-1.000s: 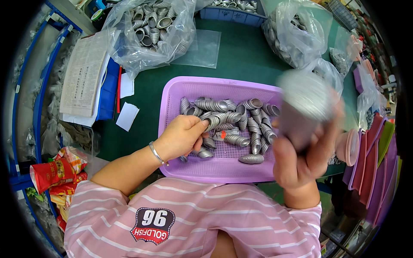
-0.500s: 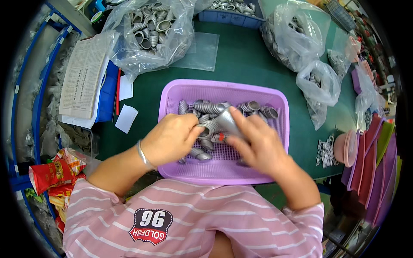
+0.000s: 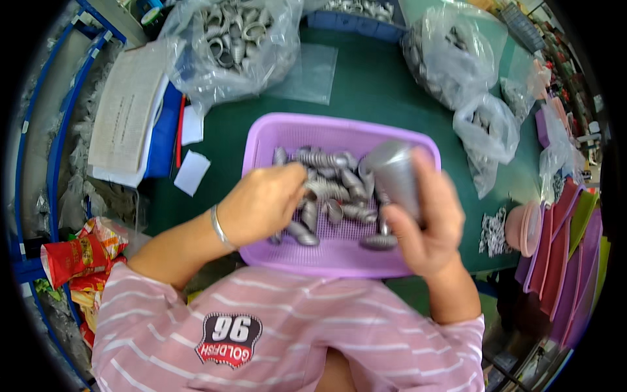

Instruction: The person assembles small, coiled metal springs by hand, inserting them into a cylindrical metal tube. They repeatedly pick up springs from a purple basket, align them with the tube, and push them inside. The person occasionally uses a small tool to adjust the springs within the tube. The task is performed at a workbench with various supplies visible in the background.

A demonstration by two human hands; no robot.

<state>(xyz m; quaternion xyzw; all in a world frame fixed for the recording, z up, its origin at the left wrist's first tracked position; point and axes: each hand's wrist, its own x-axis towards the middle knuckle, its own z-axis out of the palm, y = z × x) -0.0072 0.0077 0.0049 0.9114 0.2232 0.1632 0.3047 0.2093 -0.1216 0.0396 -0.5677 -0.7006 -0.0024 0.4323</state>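
Observation:
A purple plastic basket (image 3: 339,122) stands in front of me, with several grey ribbed tube pieces (image 3: 302,233) lying loose in it. My left hand (image 3: 261,201) is closed over its left half, the fingertips pinching a grey ribbed piece (image 3: 328,190). Over the right half, my right hand (image 3: 428,225) grips a smooth grey cylinder (image 3: 394,176), its wider end tilted up; motion blurs it. Below that hand, inside the basket, shows a round grey piece on a thin stem (image 3: 379,242); whether it joins anything cannot be made out.
Clear plastic bags of grey parts (image 3: 235,52) (image 3: 450,59) stand on the green table (image 3: 366,85), with a blue bin (image 3: 356,25) between them. Papers (image 3: 127,111) lie left. On the right are small white pieces (image 3: 494,232), a pink tub (image 3: 522,228) and stacked coloured trays (image 3: 565,255).
My right hand has drawn away to the right with the grey cylinder, apart from the piece at my left hand. The left hand stays nearly in place, still closed.

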